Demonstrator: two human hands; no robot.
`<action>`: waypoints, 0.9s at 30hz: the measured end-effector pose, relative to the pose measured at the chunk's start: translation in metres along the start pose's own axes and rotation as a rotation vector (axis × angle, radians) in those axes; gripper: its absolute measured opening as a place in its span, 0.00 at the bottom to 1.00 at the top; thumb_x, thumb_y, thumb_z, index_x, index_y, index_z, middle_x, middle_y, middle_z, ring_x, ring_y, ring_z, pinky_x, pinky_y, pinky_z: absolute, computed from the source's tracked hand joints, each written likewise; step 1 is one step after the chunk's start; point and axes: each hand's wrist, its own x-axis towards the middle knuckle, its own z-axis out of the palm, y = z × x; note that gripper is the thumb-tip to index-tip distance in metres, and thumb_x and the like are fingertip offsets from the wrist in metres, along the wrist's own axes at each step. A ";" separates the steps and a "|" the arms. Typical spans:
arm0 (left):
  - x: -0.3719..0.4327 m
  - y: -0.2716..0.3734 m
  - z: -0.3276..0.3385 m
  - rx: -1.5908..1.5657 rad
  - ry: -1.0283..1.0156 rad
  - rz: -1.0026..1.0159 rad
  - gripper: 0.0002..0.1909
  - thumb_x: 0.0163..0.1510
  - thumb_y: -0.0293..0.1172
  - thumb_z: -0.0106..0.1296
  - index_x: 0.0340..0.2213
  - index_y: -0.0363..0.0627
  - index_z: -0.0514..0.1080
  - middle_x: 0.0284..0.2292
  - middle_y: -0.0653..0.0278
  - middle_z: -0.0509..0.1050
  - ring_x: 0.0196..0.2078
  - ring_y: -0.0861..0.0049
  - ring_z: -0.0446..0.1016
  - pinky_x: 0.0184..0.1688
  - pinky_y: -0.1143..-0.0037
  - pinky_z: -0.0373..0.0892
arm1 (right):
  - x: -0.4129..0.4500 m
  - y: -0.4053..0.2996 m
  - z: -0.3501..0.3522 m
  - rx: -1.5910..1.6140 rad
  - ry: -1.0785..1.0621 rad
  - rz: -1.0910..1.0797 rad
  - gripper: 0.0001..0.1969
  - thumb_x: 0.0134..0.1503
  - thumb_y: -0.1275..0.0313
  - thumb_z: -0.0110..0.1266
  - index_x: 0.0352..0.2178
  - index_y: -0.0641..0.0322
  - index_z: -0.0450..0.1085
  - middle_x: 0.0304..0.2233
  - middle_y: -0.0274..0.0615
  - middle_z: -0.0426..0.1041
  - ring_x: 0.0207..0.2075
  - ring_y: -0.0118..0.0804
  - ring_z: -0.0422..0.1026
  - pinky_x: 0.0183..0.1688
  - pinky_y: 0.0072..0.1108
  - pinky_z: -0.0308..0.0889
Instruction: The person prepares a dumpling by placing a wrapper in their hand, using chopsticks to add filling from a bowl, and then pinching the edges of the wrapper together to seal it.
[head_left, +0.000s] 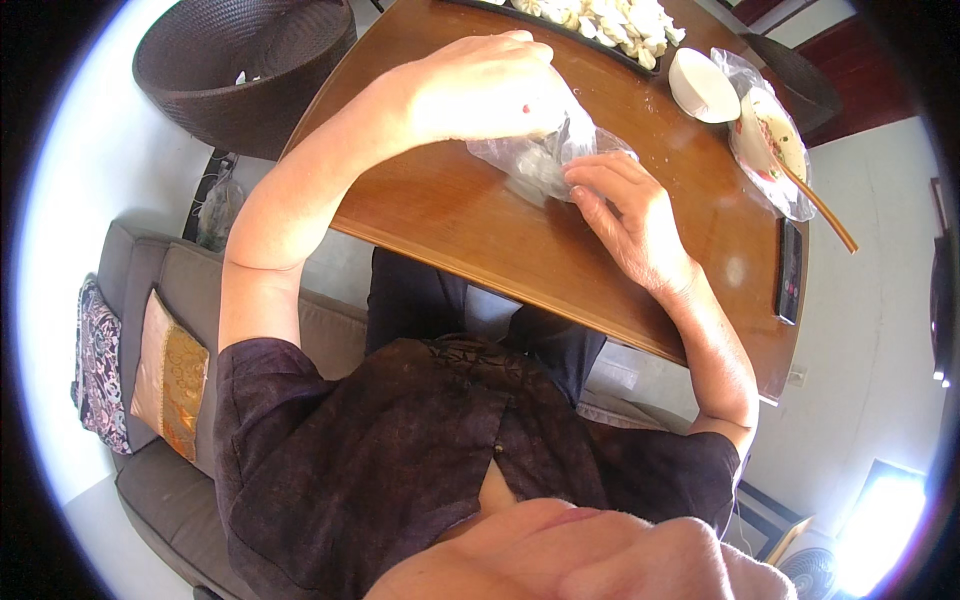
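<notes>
Crumpled clear plastic, apparently a bag (536, 169), is bunched between my two hands over the wooden table. My left hand (487, 90) reaches across from the left, palm down, closed on the plastic's upper part; its fingertips are hidden and glare washes out its back. A small red spot shows near the wrist side of that hand. From the right, my right hand (630, 210) pinches the plastic's lower right side between thumb and fingers. What the plastic contains, if anything, cannot be made out.
Beyond my hands a black tray (555, 30) bears many dumplings (607, 26). To the right stand a white bowl (703, 86) and a plastic-wrapped bowl of filling (780, 127) with chopsticks (821, 210) jutting past the table's edge. A dark handheld device (787, 270) lies nearer. Left is a wicker chair (247, 90).
</notes>
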 end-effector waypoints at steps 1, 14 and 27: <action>0.003 -0.002 -0.003 -0.049 -0.070 -0.029 0.09 0.54 0.36 0.52 0.27 0.43 0.73 0.29 0.58 0.73 0.36 0.65 0.72 0.40 0.69 0.70 | 0.000 0.000 0.000 0.000 0.002 0.001 0.07 0.55 0.78 0.53 0.36 0.68 0.71 0.39 0.49 0.74 0.41 0.49 0.71 0.46 0.30 0.66; 0.007 -0.056 -0.051 -1.343 -0.243 -0.330 0.10 0.54 0.32 0.53 0.36 0.40 0.71 0.32 0.67 0.73 0.34 0.84 0.73 0.37 0.82 0.70 | 0.000 0.004 -0.005 -0.031 0.152 0.025 0.13 0.55 0.74 0.55 0.42 0.66 0.70 0.43 0.52 0.72 0.44 0.48 0.71 0.48 0.30 0.66; 0.016 0.013 -0.010 -1.590 -0.255 -0.170 0.15 0.54 0.43 0.54 0.36 0.45 0.70 0.32 0.69 0.72 0.38 0.87 0.72 0.42 0.82 0.70 | -0.004 0.003 -0.014 1.232 0.136 0.484 0.20 0.58 0.65 0.57 0.49 0.66 0.67 0.40 0.42 0.74 0.39 0.31 0.74 0.38 0.23 0.74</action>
